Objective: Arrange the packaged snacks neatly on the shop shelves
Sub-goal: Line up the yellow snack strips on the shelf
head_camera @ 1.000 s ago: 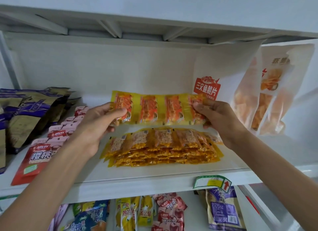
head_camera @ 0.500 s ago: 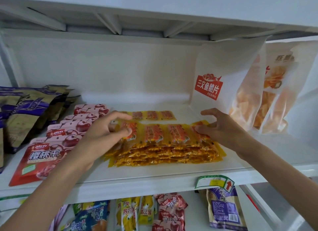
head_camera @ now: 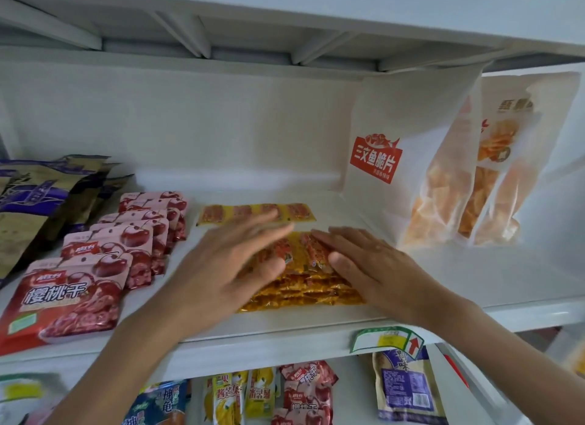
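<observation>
A stack of yellow-and-orange snack strips (head_camera: pixel 304 279) lies flat on the white shelf (head_camera: pixel 285 336), near its front edge. My left hand (head_camera: pixel 228 263) lies flat on the stack's left part with straight fingers, blurred by motion. My right hand (head_camera: pixel 364 263) rests flat on the stack's right part, fingers straight and pointing left. One more yellow strip (head_camera: pixel 256 214) lies alone behind the stack, apart from both hands.
Red cherry packets (head_camera: pixel 104 260) lie in a row to the left, with dark purple-and-gold bags (head_camera: pixel 38 203) beyond them. Tall white bags of orange crisps (head_camera: pixel 427 158) stand at the right. A price tag (head_camera: pixel 386 339) hangs on the shelf edge. More packets sit on the lower shelf.
Both hands lowered the strip they held onto the stack and let it go. They now lie flat on top, closer together. The lone strip behind has come into sight.
</observation>
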{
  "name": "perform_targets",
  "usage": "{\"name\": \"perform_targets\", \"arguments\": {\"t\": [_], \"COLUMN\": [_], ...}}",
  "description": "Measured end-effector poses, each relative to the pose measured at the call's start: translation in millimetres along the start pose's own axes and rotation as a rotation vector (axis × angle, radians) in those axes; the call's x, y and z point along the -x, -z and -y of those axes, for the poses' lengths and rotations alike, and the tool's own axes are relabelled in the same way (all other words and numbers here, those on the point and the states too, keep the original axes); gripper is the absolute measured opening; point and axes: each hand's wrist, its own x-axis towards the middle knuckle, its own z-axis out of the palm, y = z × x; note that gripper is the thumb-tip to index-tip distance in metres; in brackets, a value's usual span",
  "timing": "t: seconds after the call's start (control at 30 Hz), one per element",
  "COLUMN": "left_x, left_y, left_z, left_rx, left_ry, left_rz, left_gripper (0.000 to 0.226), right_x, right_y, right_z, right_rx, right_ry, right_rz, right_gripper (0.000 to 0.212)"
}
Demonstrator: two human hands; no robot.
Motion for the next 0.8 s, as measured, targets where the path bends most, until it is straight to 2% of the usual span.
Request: {"name": "perform_targets", "arguments": {"t": [0.07,0.23,0.37,0.4,0.5,0.53,0.6,0.7,0.73,0.8], "left_x": [-1,-1,-1,-1,-1,-1,0,1,1,2], "left_y": [-13,-24,-30,-31,-31,-31,-32,-31,-31,-31], "left_z": [6,14,15,16,15,14,13,12,12,11], "left_rx": [-0.028,-0.060,-0.091,-0.089,-0.077,-0.080,-0.092,-0.081,-0.078,-0.059], "left_ry": [-0.040,-0.103,-0.108,-0.112,-0.112,-0.108,-0.105,-0.098,-0.099,-0.099], "left_rz": [0.113,0.055,0.000,-0.013,-0.044,-0.049,-0.048,-0.037,-0.037,-0.032], "left_gripper": [0.058,0.061,0.060,0.060,0.058,0.058,0.058,0.058,0.059,0.061], "right_x": [2,9,-4,-14,-77,-108,-173,-245,-257,-268], "right_y": [-8,-19,11,24,49,48,32,-12,-21,-29], "right_z": [-2,-2,1,2,2,-2,-14,-40,-47,-54], "right_rx": [-0.002,-0.018,-0.194,-0.247,-0.192,-0.146,-0.036,0.189,0.233,0.231], "right_ry": [-0.010,-0.028,-0.093,-0.095,-0.023,0.000,0.031,-0.050,-0.080,-0.087], "right_rz": [-0.016,-0.060,0.164,0.166,0.000,0.029,0.229,0.499,0.531,0.491], "right_gripper": [0.059,0.057,0.057,0.060,0.063,0.062,0.065,0.083,0.089,0.090]}}
